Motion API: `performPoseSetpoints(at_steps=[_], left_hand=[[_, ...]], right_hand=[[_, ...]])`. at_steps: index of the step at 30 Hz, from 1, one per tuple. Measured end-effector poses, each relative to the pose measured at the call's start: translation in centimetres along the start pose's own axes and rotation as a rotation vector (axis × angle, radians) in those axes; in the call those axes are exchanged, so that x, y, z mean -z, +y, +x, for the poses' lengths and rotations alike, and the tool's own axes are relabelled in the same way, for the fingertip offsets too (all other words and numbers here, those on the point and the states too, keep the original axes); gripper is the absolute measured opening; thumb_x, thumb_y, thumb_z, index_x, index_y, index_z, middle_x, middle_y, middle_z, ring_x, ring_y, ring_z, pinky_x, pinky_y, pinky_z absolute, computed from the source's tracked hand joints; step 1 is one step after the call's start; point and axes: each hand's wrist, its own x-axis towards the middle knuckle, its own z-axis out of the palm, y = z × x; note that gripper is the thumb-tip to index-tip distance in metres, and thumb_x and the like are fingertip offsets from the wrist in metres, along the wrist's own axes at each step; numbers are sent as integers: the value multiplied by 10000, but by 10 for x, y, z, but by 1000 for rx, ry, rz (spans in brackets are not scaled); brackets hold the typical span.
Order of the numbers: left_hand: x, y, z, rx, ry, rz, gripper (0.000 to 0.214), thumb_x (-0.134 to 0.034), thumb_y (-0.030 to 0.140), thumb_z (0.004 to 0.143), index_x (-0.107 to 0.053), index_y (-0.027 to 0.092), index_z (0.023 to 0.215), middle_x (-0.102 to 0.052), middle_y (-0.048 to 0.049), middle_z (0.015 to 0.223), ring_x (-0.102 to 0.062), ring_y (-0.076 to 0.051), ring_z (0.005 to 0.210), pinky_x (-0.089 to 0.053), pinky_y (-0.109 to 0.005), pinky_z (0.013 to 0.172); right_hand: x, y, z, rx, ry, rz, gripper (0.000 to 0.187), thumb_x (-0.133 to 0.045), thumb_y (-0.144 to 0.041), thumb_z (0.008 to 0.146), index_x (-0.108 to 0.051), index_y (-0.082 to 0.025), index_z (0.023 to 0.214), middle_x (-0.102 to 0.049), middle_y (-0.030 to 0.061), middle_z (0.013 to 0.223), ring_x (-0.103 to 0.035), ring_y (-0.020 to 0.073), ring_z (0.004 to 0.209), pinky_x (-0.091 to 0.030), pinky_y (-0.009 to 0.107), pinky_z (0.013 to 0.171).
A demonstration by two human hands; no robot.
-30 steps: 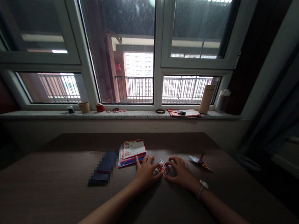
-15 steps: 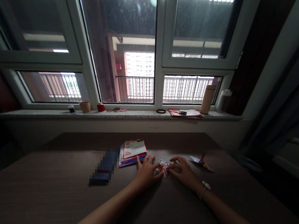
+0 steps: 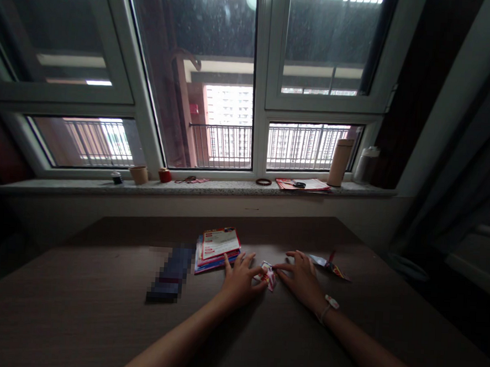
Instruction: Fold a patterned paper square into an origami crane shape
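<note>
A small folded piece of printed paper (image 3: 269, 278), white with red and pink, lies on the table between my hands. My left hand (image 3: 239, 283) holds it down at its left side with thumb and index finger, the other fingers spread toward the paper stack. At the right edge, the fingertips of my right hand (image 3: 303, 281) touch or nearly touch the paper; its fingers are stretched out and apart. Just beyond my left fingers sits a stack of colourful printed sheets (image 3: 220, 244). Past my right hand lies a folded paper shape (image 3: 333, 267) with a red upright piece.
A blurred-out dark object (image 3: 170, 276) lies left on the brown table (image 3: 96, 307). On the windowsill (image 3: 228, 188) stand a paper cup (image 3: 138, 175), a red spool-like item (image 3: 164, 175), a ring (image 3: 264, 182), scissors (image 3: 298, 184) on papers, a tan flask (image 3: 340, 163) and a pale bottle (image 3: 367, 165).
My right hand has shifted slightly, its fingers straighter and drawn to the paper's right edge. More of the folded paper shows. My left hand stays in place.
</note>
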Motion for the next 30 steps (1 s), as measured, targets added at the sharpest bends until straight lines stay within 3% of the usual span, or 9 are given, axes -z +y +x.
performPoseSetpoints(at_steps=[8, 15, 19, 24, 30], left_hand=[[1, 1, -1, 0, 0, 6, 330, -562, 572, 828, -635, 426, 1115, -454, -20, 1431, -296, -337, 1364, 59, -746, 1021], [2, 1, -4, -10, 19, -1, 332, -527, 575, 851, -618, 440, 1140, -462, -21, 1417, -300, -326, 1363, 32, -739, 1034], [3, 1, -3, -4, 15, 0, 335, -551, 559, 842, -608, 445, 1152, -451, -20, 1421, -304, -336, 1355, 39, -748, 1024], [4, 2, -3, 11, -4, -11, 378, -567, 549, 832, -595, 414, 1185, -447, -32, 1420, -293, -336, 1357, 25, -737, 1036], [4, 2, -3, -10, 2, -21, 368, -608, 500, 820, -604, 400, 1174, -452, -40, 1413, -302, -336, 1351, 42, -738, 1033]], right_hand=[[2, -4, -2, -11, -16, -40, 246, -545, -449, 870, -691, -415, 1066, -495, 51, 1280, -302, 321, 1321, -207, 558, 1082], [6, -4, -5, 135, -6, 9, 320, -565, -448, 850, -653, -345, 1140, -510, 63, 1264, -393, 283, 1259, -191, 534, 1113], [7, -5, -7, 211, -73, 48, 309, -618, -455, 811, -659, -369, 1105, -511, 35, 1276, -376, 278, 1280, -121, 554, 1131], [10, -7, -7, 169, -88, 40, 314, -625, -508, 791, -671, -383, 1075, -522, 35, 1242, -390, 281, 1264, -117, 569, 1121], [11, -8, -7, 121, -86, 3, 306, -536, -498, 859, -637, -404, 1132, -534, 34, 1230, -407, 280, 1244, -120, 600, 1104]])
